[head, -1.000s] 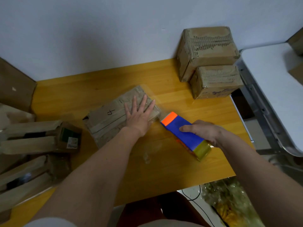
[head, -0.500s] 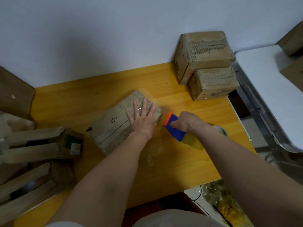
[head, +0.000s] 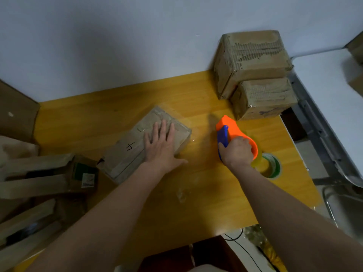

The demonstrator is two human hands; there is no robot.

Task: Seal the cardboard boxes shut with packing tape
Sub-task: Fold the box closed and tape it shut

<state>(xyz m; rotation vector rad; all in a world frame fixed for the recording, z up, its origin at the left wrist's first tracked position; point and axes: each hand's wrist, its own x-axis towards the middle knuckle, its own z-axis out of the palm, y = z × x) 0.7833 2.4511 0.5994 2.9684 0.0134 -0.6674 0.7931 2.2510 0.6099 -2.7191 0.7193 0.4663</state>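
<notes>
A flat cardboard box, marked with a handwritten "4", lies on the yellow wooden table, covered with clear tape. My left hand presses flat on its right half, fingers straight. To the right, my right hand grips an orange and blue tape dispenser, held tilted above the table, apart from the box. Its roll of clear tape with a green core shows just behind the hand.
Two taped cardboard boxes, the larger and the smaller, stand at the table's back right corner. Open cartons pile up at the left edge. A white table with a metal frame stands to the right.
My right hand has turned the dispenser up and pulled it right, away from the box, so its orange side and the tape roll now show. The left hand stays pressed on the box.
</notes>
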